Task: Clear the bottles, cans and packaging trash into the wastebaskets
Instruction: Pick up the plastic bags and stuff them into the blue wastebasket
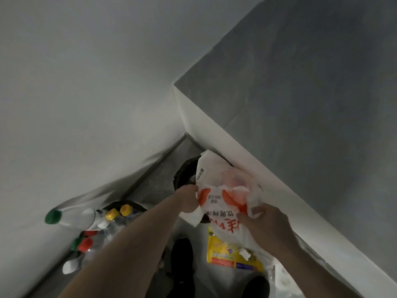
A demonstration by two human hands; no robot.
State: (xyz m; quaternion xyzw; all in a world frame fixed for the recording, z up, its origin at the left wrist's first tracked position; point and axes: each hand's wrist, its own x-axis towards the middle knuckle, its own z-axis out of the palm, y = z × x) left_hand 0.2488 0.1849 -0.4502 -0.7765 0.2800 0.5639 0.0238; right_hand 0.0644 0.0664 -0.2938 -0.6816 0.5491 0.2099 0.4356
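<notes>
Right, both hands (225, 208) clutching white/orange wrapper (217, 190) over bin (182, 175) (btls (107, 222) left, counter (300, 104) right).

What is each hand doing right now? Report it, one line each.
Left hand: closed, pinching the edge of the white and orange plastic wrapper.
Right hand: closed, its grip on the same wrapper's crumpled end.

I see the plastic wrapper (217, 190) held between my left hand (188, 198) and right hand (265, 224) over the far wastebasket (182, 175), with the bottle-filled wastebasket (129, 204) nearer left and a packet (227, 254) below.
</notes>
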